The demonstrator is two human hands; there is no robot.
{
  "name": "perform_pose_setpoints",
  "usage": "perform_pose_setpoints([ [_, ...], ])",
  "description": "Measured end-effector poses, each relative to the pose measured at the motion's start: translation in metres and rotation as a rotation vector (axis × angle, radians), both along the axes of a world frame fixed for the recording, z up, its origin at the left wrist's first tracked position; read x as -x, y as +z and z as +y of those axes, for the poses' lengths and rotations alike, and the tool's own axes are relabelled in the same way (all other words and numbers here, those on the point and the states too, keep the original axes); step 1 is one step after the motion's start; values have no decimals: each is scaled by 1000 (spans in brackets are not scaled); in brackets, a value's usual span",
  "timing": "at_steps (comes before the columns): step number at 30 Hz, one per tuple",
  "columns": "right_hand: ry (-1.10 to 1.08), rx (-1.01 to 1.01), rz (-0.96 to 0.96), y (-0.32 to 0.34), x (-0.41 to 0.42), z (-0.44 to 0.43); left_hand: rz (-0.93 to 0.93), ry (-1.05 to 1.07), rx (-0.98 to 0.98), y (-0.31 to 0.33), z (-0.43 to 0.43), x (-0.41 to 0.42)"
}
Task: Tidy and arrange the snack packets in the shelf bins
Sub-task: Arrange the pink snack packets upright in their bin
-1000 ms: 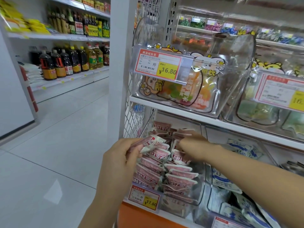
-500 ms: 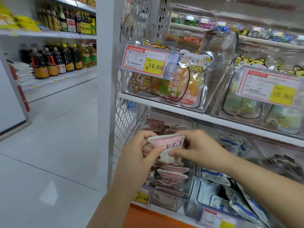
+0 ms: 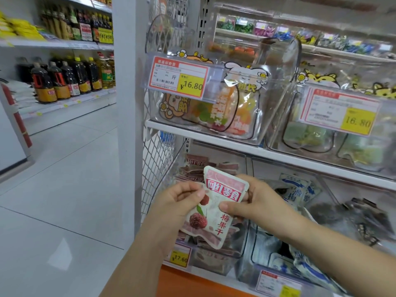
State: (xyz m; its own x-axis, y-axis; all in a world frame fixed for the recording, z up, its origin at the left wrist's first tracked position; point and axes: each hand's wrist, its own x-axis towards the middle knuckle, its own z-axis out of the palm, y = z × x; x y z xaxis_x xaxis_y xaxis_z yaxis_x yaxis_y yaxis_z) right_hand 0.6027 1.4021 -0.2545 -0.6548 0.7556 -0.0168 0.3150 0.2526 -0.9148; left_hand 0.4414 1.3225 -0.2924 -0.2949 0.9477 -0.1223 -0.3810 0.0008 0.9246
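A pink-and-white snack packet (image 3: pixel 216 207) with red fruit printed on it is held upright in front of the lower shelf. My left hand (image 3: pixel 177 202) pinches its left edge, and my right hand (image 3: pixel 255 202) grips its right side with the thumb on the front. Behind and below it is a clear bin (image 3: pixel 214 260) holding several more pink packets (image 3: pixel 197 168) stacked on edge. A yellow price tag (image 3: pixel 179 258) reading 17.60 hangs on the bin's front.
To the right, a second clear bin (image 3: pixel 276 279) holds blue-and-white packets (image 3: pixel 297 189). Above, a white shelf (image 3: pixel 246 150) carries clear bins of candy bags (image 3: pixel 214 112) with 16.80 tags. A white post (image 3: pixel 128 125) and wire mesh stand left; bottles (image 3: pixel 64 78) line the far aisle.
Both hands have lifted one pink packet out of the bin and turned it upright, face towards me. The view has shifted right and closer to the shelf.
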Motion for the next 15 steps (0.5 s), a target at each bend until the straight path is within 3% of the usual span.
perform_pose_setpoints([
  [4,13,11,-22,2,-2,-7,32,-76,28,3,-4,4],
  [7,32,19,-55,1,-6,-14,295,-144,50,6,-11,6],
  [12,-17,78,-6,-4,-12,-31,693,188,44,4,-16,-14],
  [15,-5,5,-23,-5,-10,-44,891,338,-81,5,-18,-15],
])
